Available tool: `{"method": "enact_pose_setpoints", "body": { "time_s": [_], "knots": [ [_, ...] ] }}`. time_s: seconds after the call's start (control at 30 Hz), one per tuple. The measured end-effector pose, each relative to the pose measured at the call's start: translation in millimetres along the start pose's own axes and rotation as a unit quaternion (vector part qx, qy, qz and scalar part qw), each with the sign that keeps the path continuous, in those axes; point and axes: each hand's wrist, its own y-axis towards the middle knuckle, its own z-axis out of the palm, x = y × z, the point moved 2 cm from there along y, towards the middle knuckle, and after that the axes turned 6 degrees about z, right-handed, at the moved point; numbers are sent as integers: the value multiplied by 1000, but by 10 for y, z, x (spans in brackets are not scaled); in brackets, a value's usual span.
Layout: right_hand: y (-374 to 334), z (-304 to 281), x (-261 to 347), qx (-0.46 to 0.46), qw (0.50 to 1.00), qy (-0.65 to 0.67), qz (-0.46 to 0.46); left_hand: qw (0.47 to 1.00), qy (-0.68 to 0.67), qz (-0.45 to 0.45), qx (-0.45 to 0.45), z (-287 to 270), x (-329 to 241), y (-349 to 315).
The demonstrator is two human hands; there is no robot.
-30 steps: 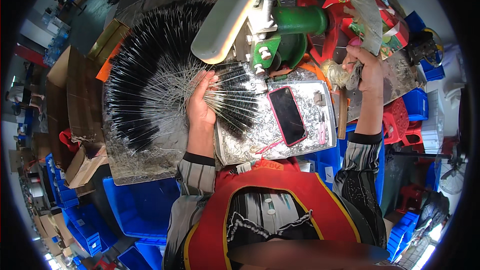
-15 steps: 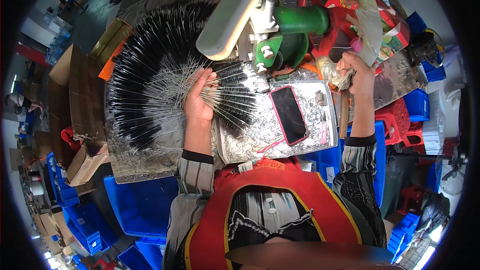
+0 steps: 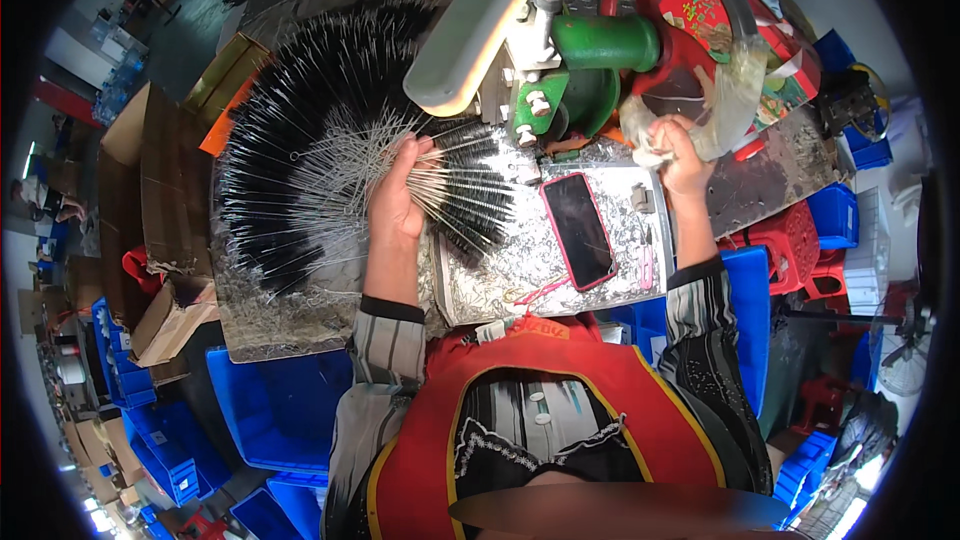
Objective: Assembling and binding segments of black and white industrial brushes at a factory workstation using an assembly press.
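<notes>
My left hand (image 3: 397, 202) is closed round the wire stems of a bundle of thin brushes (image 3: 462, 183) with black bristles. Many more such brushes (image 3: 285, 155) lie fanned out on the bench, their wire ends crossing beside that hand. On the right, my right hand (image 3: 684, 162) grips the plastic-wrapped handle (image 3: 650, 148) at the rim of a red handwheel (image 3: 640, 70). The wheel belongs to a green hand-cranked machine (image 3: 600, 45), whose working end stands just beyond the held brushes. What lies inside the machine's head is hidden.
A lamp (image 3: 468, 38) hangs over the machine's left side. A red-edged phone (image 3: 580, 232) lies on a silvery board (image 3: 490, 285) near me. Cardboard boxes (image 3: 165, 190) stand left, red stools (image 3: 785, 240) right. Blue bins (image 3: 270, 410) sit below the bench.
My right hand has swung left and slightly nearer with the handle, and the handwheel has turned. My left hand stays almost in place with the brushes.
</notes>
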Motion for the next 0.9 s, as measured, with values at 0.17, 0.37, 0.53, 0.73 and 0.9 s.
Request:
{"method": "enact_pose_setpoints", "body": {
  "time_s": [0.17, 0.37, 0.53, 0.73, 0.9],
  "knots": [
    [74, 37, 430, -26, 990, -14, 137, 990, 76, -69, 96, -77, -42, -89],
    [90, 162, 607, -64, 980, -85, 170, 998, 51, -42, 3, -6, -5, -65],
    [95, 79, 512, -56, 987, -70, 136, 998, 55, -16, -3, -43, 60, -12],
    [270, 21, 728, -7, 974, -93, 206, 998, 48, 3, -40, -14, 58, -24],
    [237, 71, 696, -24, 979, -81, 188, 998, 44, 2, -44, 20, 41, -49]
  ]
}}
